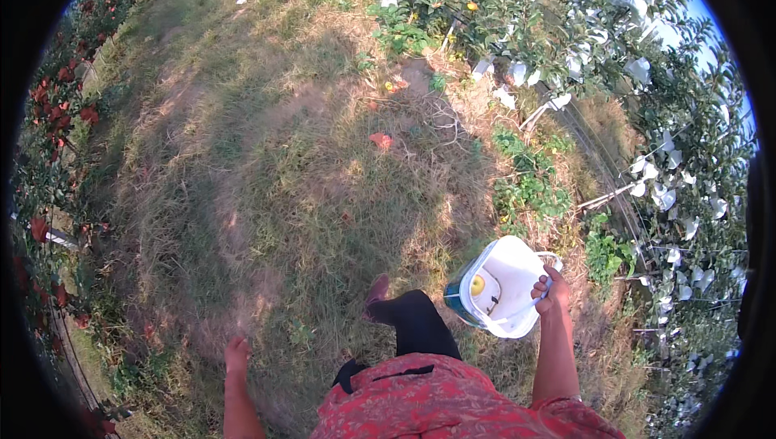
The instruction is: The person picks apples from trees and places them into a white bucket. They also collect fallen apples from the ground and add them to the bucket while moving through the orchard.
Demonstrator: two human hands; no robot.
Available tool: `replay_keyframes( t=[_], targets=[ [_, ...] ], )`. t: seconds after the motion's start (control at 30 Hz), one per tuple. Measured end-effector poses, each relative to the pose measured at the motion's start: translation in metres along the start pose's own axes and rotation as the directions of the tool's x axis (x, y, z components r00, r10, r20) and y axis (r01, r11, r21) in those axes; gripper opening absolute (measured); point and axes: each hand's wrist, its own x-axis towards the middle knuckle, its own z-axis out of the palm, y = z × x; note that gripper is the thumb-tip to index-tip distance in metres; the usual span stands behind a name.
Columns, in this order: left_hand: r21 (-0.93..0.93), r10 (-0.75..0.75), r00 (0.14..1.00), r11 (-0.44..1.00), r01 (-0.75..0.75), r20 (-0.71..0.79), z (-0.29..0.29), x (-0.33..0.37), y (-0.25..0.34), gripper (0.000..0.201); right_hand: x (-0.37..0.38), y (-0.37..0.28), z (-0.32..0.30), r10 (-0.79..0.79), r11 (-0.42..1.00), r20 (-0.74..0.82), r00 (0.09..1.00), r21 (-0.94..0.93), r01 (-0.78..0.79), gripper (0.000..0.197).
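My right hand (551,290) is closed round the handle of a bucket (516,265), which hangs tilted at my right side. The bucket is white inside, with a blue-green outer wall. A yellow apple (478,284) lies inside it, beside a small dark thing (492,304) too small to name. Low at my left side hangs my left hand (237,354), over the grass and away from any object. Its fingers are too small and blurred to read.
Grass and weeds (283,196) cover the lane, with a red leaf-like scrap (381,141) ahead. Fruit trees (647,148) with white bags and wires stand along the right. Red-leaved plants (61,107) line the left. Dry branches (449,124) lie ahead to the right.
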Motion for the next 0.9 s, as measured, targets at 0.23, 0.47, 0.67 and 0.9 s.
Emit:
replay_keyframes(
  t=[0.23,0.47,0.67,0.9],
  targets=[
    [0.218,-0.162,0.981,0.966,0.135,0.11,0.059,0.08,0.024,0.018,0.122,0.026,0.132,0.158,0.985,-0.044,0.987,-0.068,-0.16,0.017],
    [0.341,-0.675,0.711,0.727,0.596,0.196,0.128,0.111,0.106,0.022,0.204,-0.004,0.252,0.19,0.958,-0.043,0.981,-0.213,-0.195,0.019],
    [0.089,-0.298,0.951,0.953,0.291,0.085,0.208,0.245,0.28,0.028,0.248,-0.076,0.367,0.102,0.975,-0.021,0.995,-0.198,-0.104,0.016],
    [0.29,-0.157,0.95,0.954,0.076,0.269,0.309,0.409,0.455,0.029,0.299,-0.15,0.516,0.001,0.979,0.081,0.997,-0.201,0.015,0.018]
  ],
)
